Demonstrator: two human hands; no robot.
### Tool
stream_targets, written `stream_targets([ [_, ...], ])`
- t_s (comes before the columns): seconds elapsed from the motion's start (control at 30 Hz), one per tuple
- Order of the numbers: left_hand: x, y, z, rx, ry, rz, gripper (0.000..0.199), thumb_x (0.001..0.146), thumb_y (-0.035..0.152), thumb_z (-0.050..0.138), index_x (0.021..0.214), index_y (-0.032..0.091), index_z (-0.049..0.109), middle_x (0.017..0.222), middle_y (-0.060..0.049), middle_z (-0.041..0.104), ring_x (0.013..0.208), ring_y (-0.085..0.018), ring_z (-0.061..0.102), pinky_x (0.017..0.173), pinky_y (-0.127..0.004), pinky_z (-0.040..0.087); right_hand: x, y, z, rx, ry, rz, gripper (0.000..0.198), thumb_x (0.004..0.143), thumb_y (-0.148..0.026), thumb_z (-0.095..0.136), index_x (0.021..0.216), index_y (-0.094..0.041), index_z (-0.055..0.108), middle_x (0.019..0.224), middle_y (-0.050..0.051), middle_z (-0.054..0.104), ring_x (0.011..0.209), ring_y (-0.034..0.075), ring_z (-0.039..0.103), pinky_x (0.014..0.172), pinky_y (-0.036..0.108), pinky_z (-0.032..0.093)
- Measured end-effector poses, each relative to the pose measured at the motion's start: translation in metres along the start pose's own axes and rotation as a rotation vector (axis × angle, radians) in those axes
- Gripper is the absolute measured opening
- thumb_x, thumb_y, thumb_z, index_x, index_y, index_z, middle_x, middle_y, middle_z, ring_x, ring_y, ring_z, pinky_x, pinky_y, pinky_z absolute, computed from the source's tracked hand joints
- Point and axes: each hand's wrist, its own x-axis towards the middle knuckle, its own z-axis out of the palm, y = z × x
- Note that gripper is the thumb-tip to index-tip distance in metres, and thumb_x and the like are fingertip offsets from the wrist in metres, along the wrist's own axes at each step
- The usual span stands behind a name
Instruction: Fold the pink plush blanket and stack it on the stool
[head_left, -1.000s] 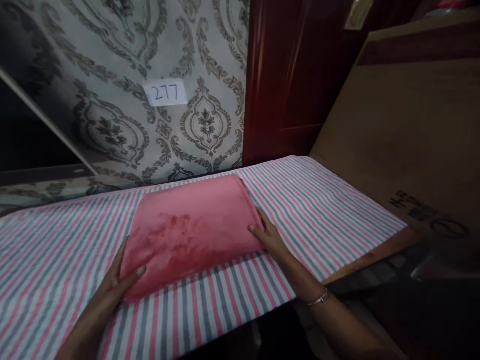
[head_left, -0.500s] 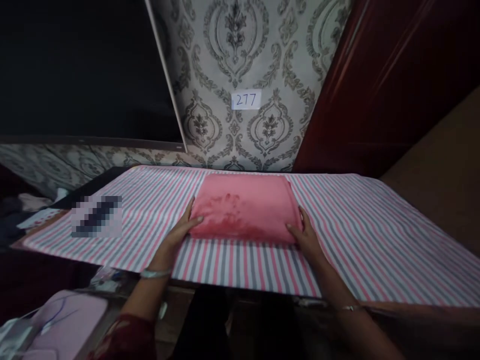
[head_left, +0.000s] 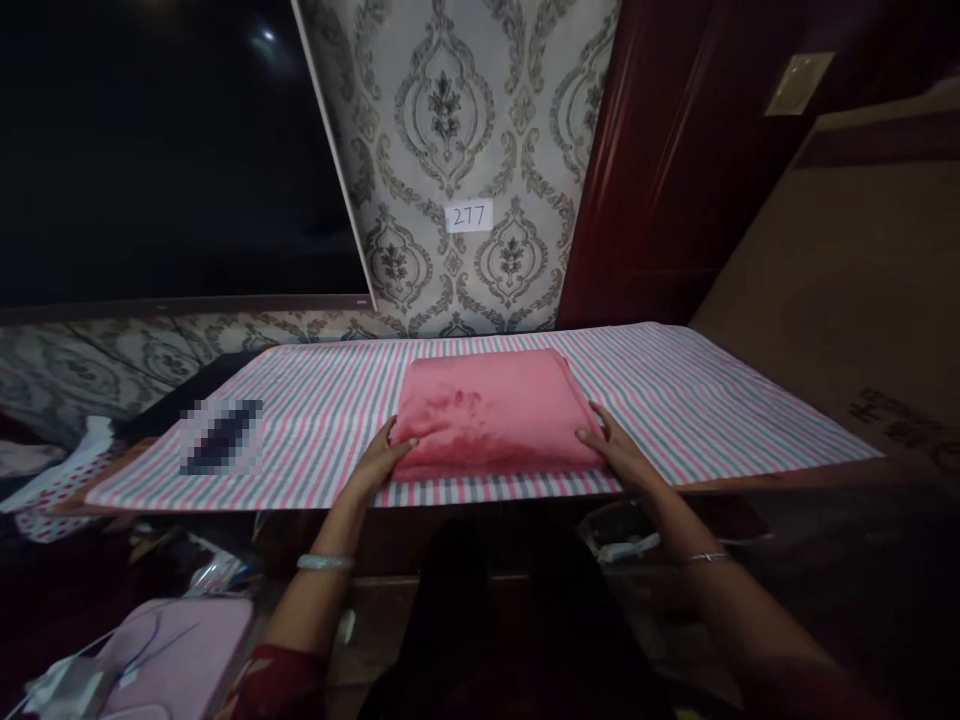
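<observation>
A thick, folded pink fabric bundle [head_left: 495,400], soft like a blanket, lies across the striped cloth [head_left: 300,410] on the table. Darker, ruffled marks show on its top, towards the front left. My left hand [head_left: 381,462] grips its left side, thumb on top and fingers at the edge. On the opposite side my right hand [head_left: 616,452] holds the edge the same way. The undersides of the fingers are partly hidden by the fabric. A pale bangle circles my left wrist, a thin bracelet my right.
A large dark screen [head_left: 165,150] stands at the back left. Behind the table are patterned wallpaper with a "277" label [head_left: 469,216] and a dark red panel [head_left: 645,170]. A cardboard surface [head_left: 840,290] borders the right. A blurred-out dark item [head_left: 222,437] lies left on the cloth.
The camera view has shifted, showing more of the right side and the floor. The pink bundle now appears closer to the table's front edge, with both hands still on its sides.
</observation>
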Motion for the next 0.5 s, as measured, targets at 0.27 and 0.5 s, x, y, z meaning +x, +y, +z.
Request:
stream_targets([
  [0.27,-0.005,0.019,0.025,0.608,0.248,0.351,0.064,0.089,0.032,0.064,0.148,0.011,0.049,0.153,-0.02,0.049,0.147,-0.035,0.037,0.124,-0.049,0.022,-0.012,-0.034,0.034,-0.49,0.241,-0.259,0.075,0.089,-0.062,0.055,0.152,-0.022,0.045,0.154,0.012,0.048,0.147,0.034,0.034,0.123,0.055,0.023],
  [0.5,-0.001,0.023,0.106,1.29,0.076,0.55,0.063,0.098,0.049,0.049,0.155,0.025,0.042,0.167,-0.013,0.027,0.155,-0.039,0.016,0.12,-0.07,0.008,-0.005,-0.059,0.12,-1.227,-0.015,-0.471,0.055,0.102,-0.041,0.042,0.156,-0.029,0.04,0.166,0.007,0.029,0.154,0.035,0.02,0.119,0.067,0.015],
])
